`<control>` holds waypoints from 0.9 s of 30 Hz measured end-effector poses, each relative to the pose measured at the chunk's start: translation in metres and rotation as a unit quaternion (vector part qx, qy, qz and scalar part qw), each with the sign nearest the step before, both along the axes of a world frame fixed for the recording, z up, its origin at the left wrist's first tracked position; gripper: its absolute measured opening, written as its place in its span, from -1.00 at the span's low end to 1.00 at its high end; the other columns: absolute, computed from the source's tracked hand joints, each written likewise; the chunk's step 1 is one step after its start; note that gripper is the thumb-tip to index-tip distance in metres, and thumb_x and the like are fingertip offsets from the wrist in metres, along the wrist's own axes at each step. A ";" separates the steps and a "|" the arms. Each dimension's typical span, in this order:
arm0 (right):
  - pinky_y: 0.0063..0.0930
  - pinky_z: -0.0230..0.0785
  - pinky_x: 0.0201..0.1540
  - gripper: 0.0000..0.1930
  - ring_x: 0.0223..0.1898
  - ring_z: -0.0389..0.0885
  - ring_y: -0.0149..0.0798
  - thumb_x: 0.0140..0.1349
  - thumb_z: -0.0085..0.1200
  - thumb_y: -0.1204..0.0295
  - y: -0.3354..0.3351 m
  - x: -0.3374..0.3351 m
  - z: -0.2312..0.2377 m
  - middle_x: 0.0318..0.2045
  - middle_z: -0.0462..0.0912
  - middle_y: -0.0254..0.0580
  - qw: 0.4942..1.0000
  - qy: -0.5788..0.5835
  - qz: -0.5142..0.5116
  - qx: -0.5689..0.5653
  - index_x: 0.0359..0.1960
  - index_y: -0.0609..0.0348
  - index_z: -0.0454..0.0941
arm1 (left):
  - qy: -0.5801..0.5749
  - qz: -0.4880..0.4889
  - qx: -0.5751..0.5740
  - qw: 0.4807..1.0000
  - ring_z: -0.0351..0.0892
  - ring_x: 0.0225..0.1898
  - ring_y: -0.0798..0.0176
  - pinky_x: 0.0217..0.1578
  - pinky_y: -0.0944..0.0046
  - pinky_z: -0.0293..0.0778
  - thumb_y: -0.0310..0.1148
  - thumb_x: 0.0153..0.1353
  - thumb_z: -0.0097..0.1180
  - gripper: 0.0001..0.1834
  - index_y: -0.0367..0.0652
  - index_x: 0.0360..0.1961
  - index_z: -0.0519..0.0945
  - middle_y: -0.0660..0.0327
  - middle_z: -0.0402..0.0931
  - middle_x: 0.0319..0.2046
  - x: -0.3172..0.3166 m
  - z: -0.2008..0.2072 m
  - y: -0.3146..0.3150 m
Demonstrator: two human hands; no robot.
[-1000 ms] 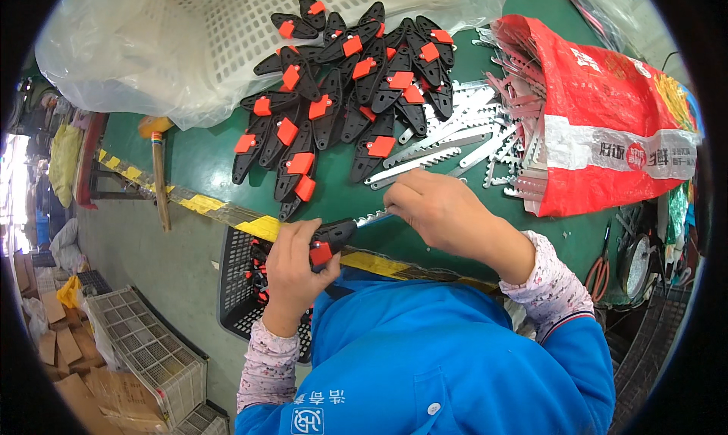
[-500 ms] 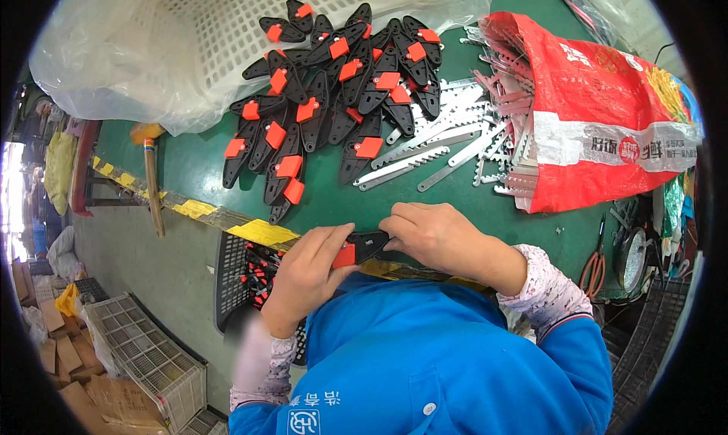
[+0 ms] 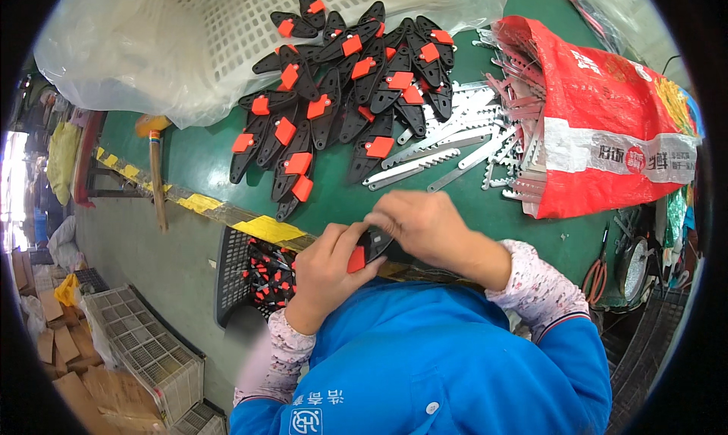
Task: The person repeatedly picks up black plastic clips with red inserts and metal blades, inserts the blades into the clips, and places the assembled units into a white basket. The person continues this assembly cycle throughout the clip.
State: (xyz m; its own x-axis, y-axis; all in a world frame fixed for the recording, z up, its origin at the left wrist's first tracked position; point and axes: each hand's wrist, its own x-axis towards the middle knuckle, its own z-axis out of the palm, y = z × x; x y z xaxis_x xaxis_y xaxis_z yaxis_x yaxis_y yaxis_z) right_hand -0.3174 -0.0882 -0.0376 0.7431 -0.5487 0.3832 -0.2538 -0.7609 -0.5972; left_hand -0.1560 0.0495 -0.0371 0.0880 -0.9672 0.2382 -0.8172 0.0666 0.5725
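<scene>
My left hand (image 3: 330, 272) is closed round a black plastic part with a red tab (image 3: 371, 249), just off the table's near edge. My right hand (image 3: 421, 226) is bent over the part's far end, thumb and fingers pinched together; whatever is between them is hidden. Beyond my hands, a heap of similar black pointed-oval parts with red tabs (image 3: 318, 107) lies on the green table (image 3: 197, 162). To the right of that heap are loose silver toothed metal strips (image 3: 447, 139). More strips spill from the mouth of a red woven bag (image 3: 599, 124).
A white perforated basket lined with clear plastic (image 3: 205, 41) stands at the back. At the left edge rests a wooden-handled hammer (image 3: 157, 170). Below the edge, a dark crate (image 3: 231, 276) holds more red and black pieces. Orange-handled scissors (image 3: 597, 272) are at right.
My right hand has shifted left from the part's right end to its far end, fingers now curled in. The part has tilted in my left hand. The whole view has shifted slightly.
</scene>
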 end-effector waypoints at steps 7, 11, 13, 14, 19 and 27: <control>-0.25 0.44 -0.04 -0.83 -0.10 0.54 -0.11 0.11 0.17 0.47 -0.082 -0.021 -0.023 -0.24 0.57 -0.23 0.971 0.107 -0.065 -0.201 -0.23 0.11 0.66 | -0.014 -0.015 0.007 1.000 0.49 0.01 -0.12 0.08 -0.01 0.46 -0.18 0.03 0.56 -0.42 -0.23 0.04 0.66 0.03 0.51 -0.04 0.008 0.003 -0.004; -0.25 0.42 -0.04 -0.84 -0.15 0.55 -0.12 0.13 0.14 0.47 -0.082 -0.021 -0.014 -0.26 0.58 -0.25 0.965 0.081 -0.003 -0.249 -0.23 0.09 0.59 | -0.068 0.097 -0.129 0.985 0.54 -0.11 -0.11 -0.05 -0.01 0.48 -0.23 0.18 0.48 -0.54 -0.29 -0.02 0.62 -0.01 0.59 -0.16 0.052 0.000 -0.029; -0.24 0.41 -0.03 -0.85 -0.17 0.57 -0.12 0.15 0.12 0.48 -0.076 -0.013 -0.015 -0.27 0.58 -0.27 0.970 0.042 0.020 -0.239 -0.22 0.08 0.56 | -0.130 0.175 -0.099 0.971 0.54 -0.11 -0.14 -0.06 -0.04 0.47 -0.23 0.19 0.47 -0.53 -0.29 0.01 0.61 -0.04 0.60 -0.13 0.068 0.011 -0.044; -0.26 0.44 -0.10 -0.76 -0.23 0.60 -0.13 0.14 0.13 0.48 -0.071 -0.012 -0.013 -0.29 0.57 -0.26 0.974 0.025 0.031 -0.223 -0.12 0.08 0.60 | -0.173 0.191 -0.077 0.963 0.56 -0.14 -0.15 -0.09 -0.04 0.49 -0.21 0.20 0.47 -0.48 -0.27 0.07 0.59 -0.03 0.62 -0.20 0.076 0.007 -0.049; -0.29 0.48 -0.38 -0.59 -0.37 0.63 -0.15 0.08 0.22 0.55 -0.047 -0.014 0.000 -0.32 0.60 -0.24 0.984 0.006 0.046 -0.169 0.03 0.09 0.67 | -0.034 0.218 0.027 0.975 0.59 -0.42 0.03 -0.33 0.04 0.51 -0.29 0.33 0.32 -0.49 -0.31 0.21 0.51 0.01 0.60 -0.45 0.073 0.006 -0.051; -0.20 0.53 -0.29 -0.63 -0.30 0.64 -0.07 0.14 0.33 0.52 -0.024 -0.006 -0.007 -0.31 0.58 -0.20 0.999 -0.014 0.036 -0.035 0.03 0.10 0.67 | 0.011 0.131 0.027 0.991 0.62 -0.22 0.06 -0.18 0.07 0.52 -0.61 0.32 0.04 -0.44 -0.20 0.37 0.47 0.00 0.65 -0.16 0.071 0.005 -0.026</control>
State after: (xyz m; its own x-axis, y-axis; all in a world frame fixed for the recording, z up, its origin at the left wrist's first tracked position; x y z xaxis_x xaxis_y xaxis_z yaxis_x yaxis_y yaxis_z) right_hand -0.3230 -0.1125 -0.0447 0.7680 -0.4653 0.4401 -0.1813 -0.8170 -0.5474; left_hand -0.0846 0.0238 -0.0318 0.3418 -0.9219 0.1823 -0.7894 -0.1764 0.5880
